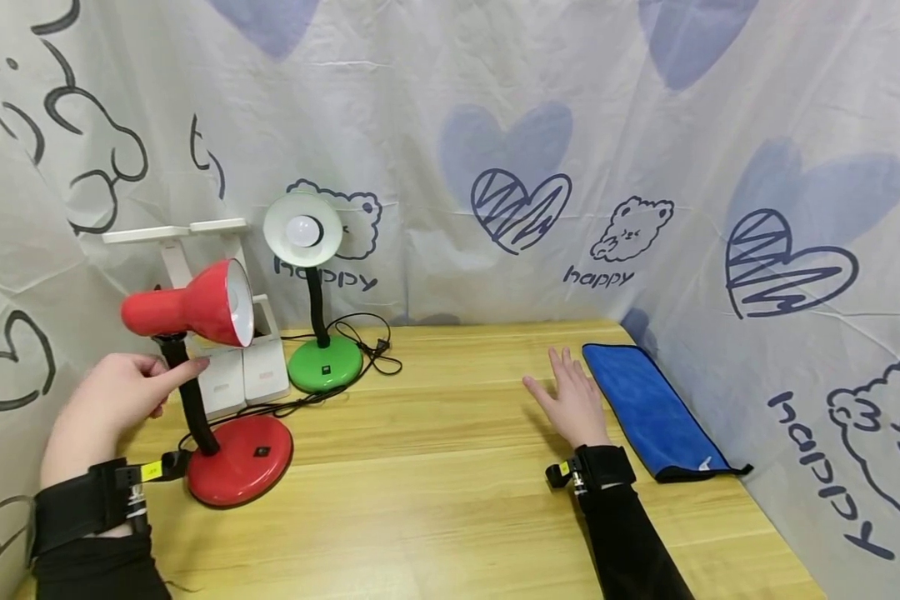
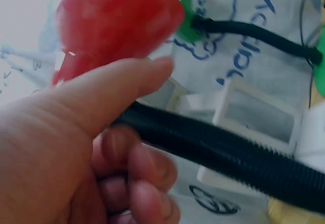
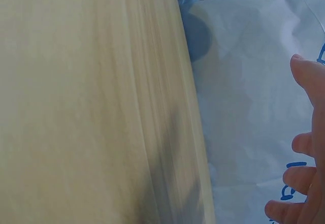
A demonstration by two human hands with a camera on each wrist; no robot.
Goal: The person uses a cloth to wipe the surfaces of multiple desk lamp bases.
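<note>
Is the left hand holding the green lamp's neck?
No, the left hand is at the black neck of the red lamp, while the green lamp stands farther back, untouched by hand.

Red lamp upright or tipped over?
Upright: the red lamp stands with its round base flat on the table, the black neck rising to the shade.

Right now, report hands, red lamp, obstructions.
Left hand at neck of red lamp, thumb across it. Right hand empty. Red lamp upright on table; black cord behind its base, possible snag.
</note>
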